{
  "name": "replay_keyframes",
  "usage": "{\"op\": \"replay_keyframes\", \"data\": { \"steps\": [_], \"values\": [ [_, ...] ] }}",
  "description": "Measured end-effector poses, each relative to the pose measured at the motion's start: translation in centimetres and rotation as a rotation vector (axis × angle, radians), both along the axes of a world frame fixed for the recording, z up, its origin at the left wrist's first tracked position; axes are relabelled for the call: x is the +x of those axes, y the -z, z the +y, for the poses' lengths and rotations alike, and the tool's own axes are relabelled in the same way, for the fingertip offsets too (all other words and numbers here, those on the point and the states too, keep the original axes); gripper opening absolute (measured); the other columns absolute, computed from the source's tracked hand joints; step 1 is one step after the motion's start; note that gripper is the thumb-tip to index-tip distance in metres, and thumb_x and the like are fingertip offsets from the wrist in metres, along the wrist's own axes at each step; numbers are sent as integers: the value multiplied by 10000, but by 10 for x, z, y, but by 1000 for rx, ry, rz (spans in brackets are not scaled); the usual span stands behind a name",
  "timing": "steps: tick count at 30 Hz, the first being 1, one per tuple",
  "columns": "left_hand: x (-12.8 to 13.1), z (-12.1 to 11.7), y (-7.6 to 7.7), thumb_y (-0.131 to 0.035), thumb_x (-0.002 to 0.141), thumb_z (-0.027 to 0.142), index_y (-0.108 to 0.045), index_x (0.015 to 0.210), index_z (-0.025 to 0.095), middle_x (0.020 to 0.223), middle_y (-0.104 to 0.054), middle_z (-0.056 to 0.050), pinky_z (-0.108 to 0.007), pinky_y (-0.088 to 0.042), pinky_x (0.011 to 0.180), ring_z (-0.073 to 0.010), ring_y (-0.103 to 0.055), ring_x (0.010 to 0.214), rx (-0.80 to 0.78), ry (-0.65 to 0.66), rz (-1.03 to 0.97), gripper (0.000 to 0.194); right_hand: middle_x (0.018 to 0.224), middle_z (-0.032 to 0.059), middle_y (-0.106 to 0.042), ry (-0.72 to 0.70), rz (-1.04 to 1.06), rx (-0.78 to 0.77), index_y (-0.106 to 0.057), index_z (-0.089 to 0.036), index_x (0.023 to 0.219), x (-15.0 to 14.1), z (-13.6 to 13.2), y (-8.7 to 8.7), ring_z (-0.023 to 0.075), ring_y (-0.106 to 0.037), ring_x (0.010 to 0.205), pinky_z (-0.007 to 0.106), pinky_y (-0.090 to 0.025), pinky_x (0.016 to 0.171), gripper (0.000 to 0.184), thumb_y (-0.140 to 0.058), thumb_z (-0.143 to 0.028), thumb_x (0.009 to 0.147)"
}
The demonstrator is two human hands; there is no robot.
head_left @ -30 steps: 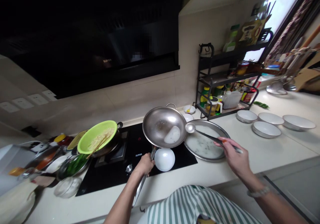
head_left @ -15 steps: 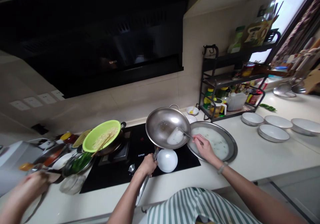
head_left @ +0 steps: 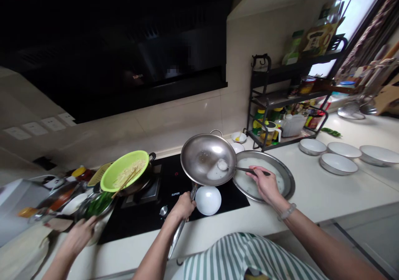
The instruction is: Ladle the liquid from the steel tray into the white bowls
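Observation:
My left hand [head_left: 184,206] is wrapped round the long handle of a steel wok [head_left: 195,151], which stands over the right part of the black cooktop. In my right hand [head_left: 264,183] is the dark handle of a ladle [head_left: 240,169]. The ladle's bowl rests inside the wok, where a pool of milky white liquid [head_left: 215,174] lies. Below my right hand stands a wide metal basin [head_left: 291,188] of white liquid with bits in it, partly hidden by the hand. A white bowl [head_left: 208,201] sits just in front of the wok, beside my left hand.
At left, a green colander [head_left: 107,180] with noodle-like strips and chopsticks rests on a pot. A co-worker's hand [head_left: 79,234] is near the bowl of greens [head_left: 98,205]. Several bowls [head_left: 338,165] line the right counter. A spice rack [head_left: 264,101] stands behind; the range hood [head_left: 156,78] overhangs.
My right hand has moved right and the ladle has turned, its bowl now upright with the liquid in the wok. My left hand stays. The co-worker's hand has moved right, towards the greens.

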State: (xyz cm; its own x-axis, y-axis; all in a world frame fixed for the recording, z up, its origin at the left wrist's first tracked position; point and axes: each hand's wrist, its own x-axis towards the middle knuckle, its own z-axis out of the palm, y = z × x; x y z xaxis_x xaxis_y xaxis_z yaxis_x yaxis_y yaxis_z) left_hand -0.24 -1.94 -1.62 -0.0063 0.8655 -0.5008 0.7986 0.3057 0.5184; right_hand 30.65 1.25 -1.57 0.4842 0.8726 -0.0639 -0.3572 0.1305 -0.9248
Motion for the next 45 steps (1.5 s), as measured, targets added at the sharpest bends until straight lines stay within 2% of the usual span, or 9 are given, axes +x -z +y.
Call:
{"op": "replay_keyframes", "data": {
  "steps": [10,15,19,22,26,31,34,37,45],
  "values": [
    [0,0,-1,-520,806,185,-516,923,113,594,-582,-38,-237,-448,381,-141,-545,388,11,6,16,137,812,101,-685,65,-30,25,-659,-145,632,53,-30,-23,244,-688,748,377,-612,673,180,-761,-293,632],
    [0,0,-3,-502,811,171,-510,921,114,532,-535,-8,-233,-438,365,-143,-530,377,8,6,7,124,843,94,-700,186,-155,4,-661,-166,667,88,-49,-18,230,-694,703,391,-595,726,147,-698,-306,691],
    [0,0,-3,-534,812,191,-518,917,114,546,-547,-10,-231,-441,378,-136,-530,378,11,1,9,131,801,72,-706,176,-552,-34,-683,-187,793,107,-63,0,227,-691,707,372,-577,721,161,-606,-325,767],
    [0,1,-2,-533,810,182,-518,913,118,544,-544,-5,-229,-442,380,-131,-526,378,6,-2,8,122,826,70,-702,32,-986,151,-679,-204,880,113,-70,12,222,-682,754,352,-558,736,173,-552,-304,819],
    [0,1,-2,-508,812,168,-513,904,122,531,-534,0,-231,-440,376,-131,-517,369,7,4,5,103,944,90,-694,-55,-1323,500,-655,-211,1001,104,-72,14,223,-662,884,367,-530,834,200,-542,-183,838],
    [0,0,-3,-510,813,174,-505,918,121,524,-516,8,-238,-450,382,-140,-530,384,2,6,-2,118,1036,119,-684,-72,-1375,694,-612,-189,1140,65,-70,1,226,-646,991,389,-521,886,330,-505,-74,850],
    [1,0,-4,-519,816,179,-504,917,122,541,-512,10,-228,-450,386,-126,-520,385,-3,-4,-3,117,1026,114,-693,-125,-1328,684,-635,-198,1122,39,-64,3,232,-656,983,403,-530,886,308,-480,-108,871],
    [1,-1,-5,-514,815,175,-501,912,122,565,-517,3,-234,-448,380,-119,-506,380,-2,-10,-14,111,985,107,-701,-187,-1280,677,-650,-204,1102,22,-55,16,225,-667,938,396,-547,860,295,-465,-129,886],
    [4,-4,-5,-521,770,128,-471,865,152,540,-495,22,-245,-439,383,-135,-513,397,-1,-57,-73,110,1028,112,-696,-214,-1330,712,-627,-184,1167,22,-44,44,210,-661,977,362,-554,866,330,-449,-112,899]
  ]
}}
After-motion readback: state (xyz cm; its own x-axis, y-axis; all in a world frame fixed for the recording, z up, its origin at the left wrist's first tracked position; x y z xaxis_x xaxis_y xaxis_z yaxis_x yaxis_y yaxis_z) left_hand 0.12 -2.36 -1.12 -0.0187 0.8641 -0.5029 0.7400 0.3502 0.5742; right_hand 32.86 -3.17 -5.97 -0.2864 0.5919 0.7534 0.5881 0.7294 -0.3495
